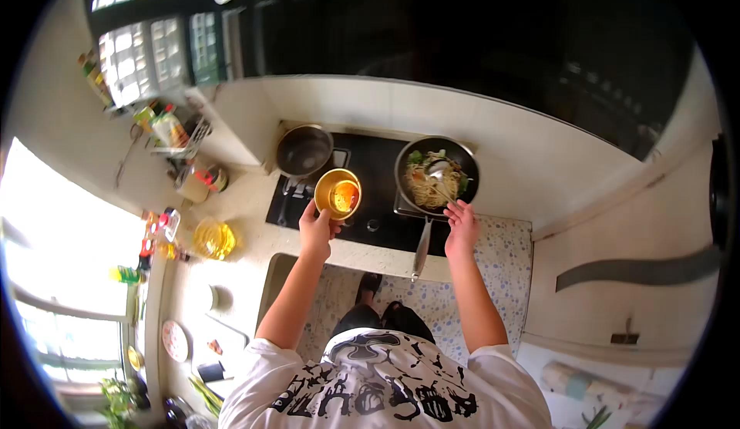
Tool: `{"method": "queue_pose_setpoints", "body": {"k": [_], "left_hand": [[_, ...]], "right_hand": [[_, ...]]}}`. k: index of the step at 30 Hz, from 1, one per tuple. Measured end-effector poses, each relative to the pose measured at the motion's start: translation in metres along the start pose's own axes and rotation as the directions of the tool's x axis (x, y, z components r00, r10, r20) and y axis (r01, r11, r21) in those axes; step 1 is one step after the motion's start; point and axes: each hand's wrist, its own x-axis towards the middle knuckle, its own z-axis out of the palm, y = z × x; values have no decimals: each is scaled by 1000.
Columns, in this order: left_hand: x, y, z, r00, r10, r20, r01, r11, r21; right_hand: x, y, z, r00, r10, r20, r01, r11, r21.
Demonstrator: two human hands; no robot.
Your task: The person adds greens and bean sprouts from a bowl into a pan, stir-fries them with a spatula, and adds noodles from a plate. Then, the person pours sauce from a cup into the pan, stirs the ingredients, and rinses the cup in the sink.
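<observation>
My left hand (317, 231) grips a small golden bowl (325, 190) by its near side, above the left part of the black stove (370, 167). Something orange-yellow lies in the bowl. On the right burner stands a frying pan (471, 168) with noodles (423, 189) and green leaves in it, its handle pointing towards me. My right hand (462, 225) is closed around the handle of a metal spoon or ladle (439, 168), whose head rests among the noodles.
An empty dark pan (304, 151) stands at the stove's back left. On the left counter are an oil container (214, 239), bottles (169, 223) and a plate (175, 341). A sink edge (271, 275) lies near my left forearm. Dark cabinets (462, 43) hang above the stove.
</observation>
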Motion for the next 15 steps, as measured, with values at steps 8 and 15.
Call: {"method": "queue_pose_setpoints", "body": {"k": [8,15], "left_hand": [[-118,-49,-172,930,-44,-365,-57,964,-260],[-250,-96,-292,741,-140,-656,-162,912,-378]], "right_hand": [[-102,62,72,922,231,310,-201,971,-127],[-221,168,116,633,522,571,-356,852,-385]]}}
